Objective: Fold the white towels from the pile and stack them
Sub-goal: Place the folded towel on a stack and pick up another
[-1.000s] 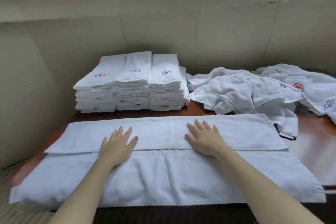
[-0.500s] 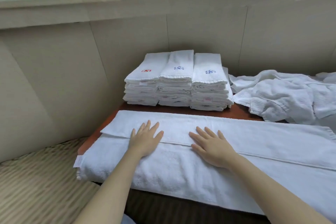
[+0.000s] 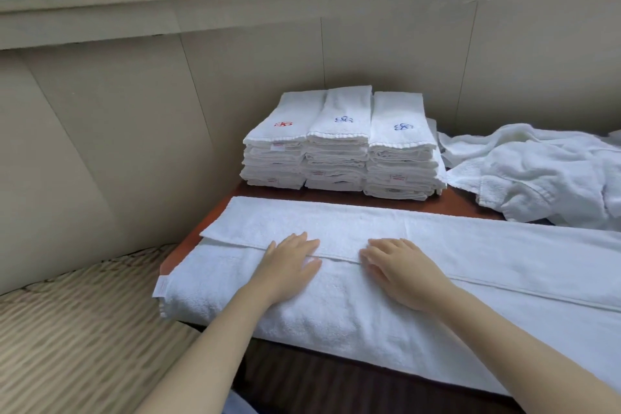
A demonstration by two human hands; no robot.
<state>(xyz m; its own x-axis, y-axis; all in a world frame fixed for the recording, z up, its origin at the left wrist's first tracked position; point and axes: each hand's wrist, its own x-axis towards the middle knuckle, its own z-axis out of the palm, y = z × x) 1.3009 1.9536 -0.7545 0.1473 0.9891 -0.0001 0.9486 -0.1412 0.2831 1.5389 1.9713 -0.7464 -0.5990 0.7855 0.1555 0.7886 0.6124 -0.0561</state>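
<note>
Head view: a long white towel [image 3: 336,222] is laid across the tabletop [image 3: 453,203], with its far part folded over toward the person, so a flap edge [image 3: 504,286] is seen running along its length. The left hand [image 3: 289,267] and right hand [image 3: 401,274] are pressed flat on it, palms down, fingers straight and close together, nothing gripped. The fingertips of both are laid just over the flap edge. Compared with a second ago, the hands are found closer together and nearer the towel's left end, with fingers less spread. The view is also swung left, so the left end and its tag [image 3: 160,286] are brought in while the right end is cut off. The flap is judged to be smoothed down and the lengthwise fold only partly done, with the near part not yet folded over. The stack of folded towels [image 3: 339,144], three columns marked with red and blue emblems, is seen behind by the wall [image 3: 134,144], apart from the towel. The unfolded pile [image 3: 537,175] is left at the right, so much of the task is judged to remain.
</note>
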